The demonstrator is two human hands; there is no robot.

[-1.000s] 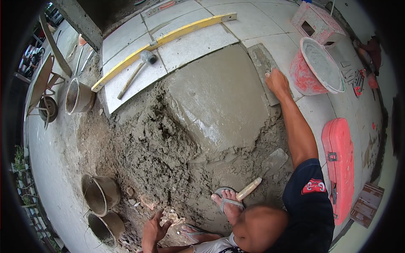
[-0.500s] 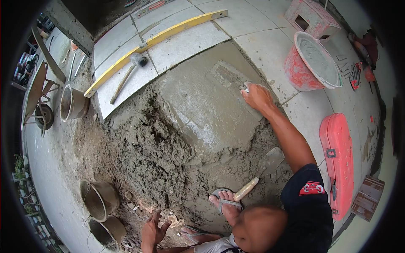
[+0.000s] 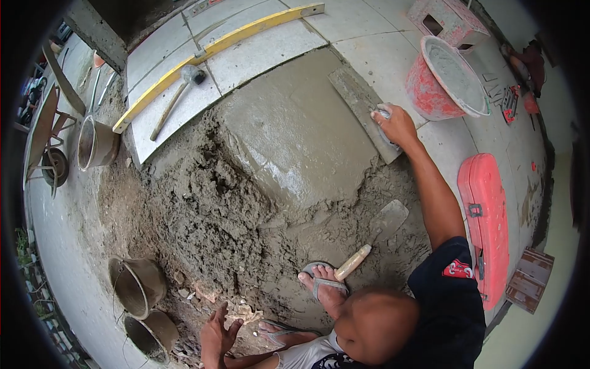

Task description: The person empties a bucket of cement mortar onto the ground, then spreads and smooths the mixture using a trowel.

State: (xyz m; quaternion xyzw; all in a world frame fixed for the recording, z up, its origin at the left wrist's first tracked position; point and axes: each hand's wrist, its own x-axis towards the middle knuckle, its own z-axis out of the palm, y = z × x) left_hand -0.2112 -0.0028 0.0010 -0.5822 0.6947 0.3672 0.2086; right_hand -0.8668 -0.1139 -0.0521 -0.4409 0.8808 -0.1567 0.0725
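Observation:
My right hand (image 3: pixel 396 126) is shut on the handle of a long flat float (image 3: pixel 356 101), which lies on the right edge of a smoothed wet mortar bed (image 3: pixel 295 129), next to the laid tiles. At the bottom of the view my left hand (image 3: pixel 218 335) has its fingers spread and holds nothing, just by some broken rubble (image 3: pixel 243 312). A rough heap of mortar (image 3: pixel 209 209) lies left of the smooth bed. In front of my sandalled foot (image 3: pixel 322 286), a pointed trowel with a wooden handle (image 3: pixel 375 237) rests on the mortar.
A yellow level (image 3: pixel 209 52) and a mallet (image 3: pixel 175 95) lie on the far tiles (image 3: pixel 264 46). A red bucket of mortar (image 3: pixel 442 80) and a concrete block (image 3: pixel 445 18) stand at the right, a red toolbox (image 3: pixel 485 227) nearer. Three metal buckets (image 3: pixel 135 283) stand left.
My right hand swept the float left onto the middle of the smooth bed, then back to its right edge. The left hand stayed near the rubble.

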